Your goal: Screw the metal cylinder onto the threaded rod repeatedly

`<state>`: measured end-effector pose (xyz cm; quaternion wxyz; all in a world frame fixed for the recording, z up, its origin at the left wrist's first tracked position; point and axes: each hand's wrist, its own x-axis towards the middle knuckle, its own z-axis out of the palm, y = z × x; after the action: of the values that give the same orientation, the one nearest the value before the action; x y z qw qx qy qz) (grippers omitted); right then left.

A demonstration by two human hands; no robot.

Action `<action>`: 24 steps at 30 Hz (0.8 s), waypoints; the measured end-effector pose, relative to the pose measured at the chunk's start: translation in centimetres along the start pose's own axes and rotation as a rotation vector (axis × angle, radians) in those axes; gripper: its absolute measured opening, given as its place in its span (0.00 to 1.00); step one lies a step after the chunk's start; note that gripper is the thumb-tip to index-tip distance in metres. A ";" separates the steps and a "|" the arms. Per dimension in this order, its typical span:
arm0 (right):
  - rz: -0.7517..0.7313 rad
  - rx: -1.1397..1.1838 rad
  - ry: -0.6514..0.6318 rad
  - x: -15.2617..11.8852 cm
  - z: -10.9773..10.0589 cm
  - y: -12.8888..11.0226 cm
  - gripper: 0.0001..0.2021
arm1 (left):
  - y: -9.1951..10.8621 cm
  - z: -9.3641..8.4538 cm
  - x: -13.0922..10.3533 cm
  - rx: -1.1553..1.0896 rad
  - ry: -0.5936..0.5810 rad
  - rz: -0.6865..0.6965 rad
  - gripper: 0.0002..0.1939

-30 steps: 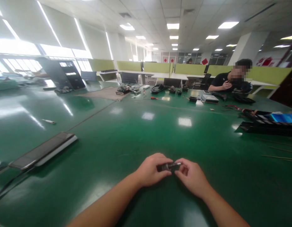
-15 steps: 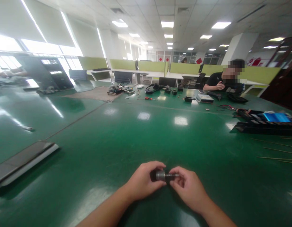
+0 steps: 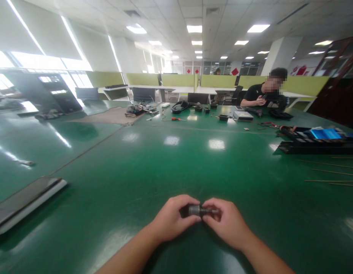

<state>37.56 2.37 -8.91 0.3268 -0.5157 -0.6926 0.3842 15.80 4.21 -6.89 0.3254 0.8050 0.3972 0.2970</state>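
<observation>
A small metal cylinder [image 3: 194,210] with a thinner ridged shaft [image 3: 205,211] lies level between my hands, above the green table [image 3: 176,163]. My left hand [image 3: 178,217] is curled round the thick cylinder, thumb below and fingers above. My right hand [image 3: 224,220] has its fingers and thumb closed about the shaft on the right. The fingertips of both hands are close together near the middle of the part. The cylinder's left end is dark and partly hidden in my left palm.
A flat grey panel [image 3: 27,201] lies at left. Black trays with a blue item [image 3: 326,134] and thin rods [image 3: 333,171] are at right. An orange screwdriver [image 3: 176,119] and small parts lie far back. A person [image 3: 254,95] sits at the far right.
My right hand has moved slightly left along the shaft, closer to my left hand, and its fingers wrap further round it. The view has turned a little to the right.
</observation>
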 end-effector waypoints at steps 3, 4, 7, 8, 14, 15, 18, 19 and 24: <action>-0.018 0.033 0.020 -0.1 0.1 -0.1 0.09 | -0.2 0.0 -0.1 0.004 -0.009 0.005 0.13; -0.030 0.035 0.033 -0.1 0.1 -0.1 0.09 | -0.2 0.1 -0.1 0.005 -0.011 0.008 0.14; -0.072 0.030 0.051 -0.1 0.2 -0.1 0.09 | -0.3 0.2 -0.1 0.009 -0.018 0.016 0.14; -0.084 0.032 0.047 -0.1 0.2 0.0 0.09 | -0.3 0.2 -0.1 0.011 -0.022 0.018 0.14; -0.104 0.042 0.043 -0.2 0.2 0.0 0.05 | 0.0 0.3 -0.2 0.038 -0.034 0.027 0.14; -0.106 0.040 0.041 -0.2 0.2 0.0 0.05 | 0.1 0.3 -0.2 0.051 -0.037 0.031 0.13; -0.123 0.021 0.046 -0.2 0.1 -0.2 0.04 | 0.2 0.2 -0.2 0.101 -0.041 0.051 0.13; -0.129 0.011 0.049 -0.1 0.1 -0.3 0.03 | 0.2 0.2 -0.2 0.118 -0.042 0.058 0.13; -0.117 -0.013 0.041 -0.2 0.1 -0.3 0.02 | 0.1 0.1 -0.3 0.163 -0.056 0.094 0.12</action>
<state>37.41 2.15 -8.70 0.3595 -0.4841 -0.7173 0.3492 15.83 3.86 -6.92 0.2553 0.8546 0.3726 0.2562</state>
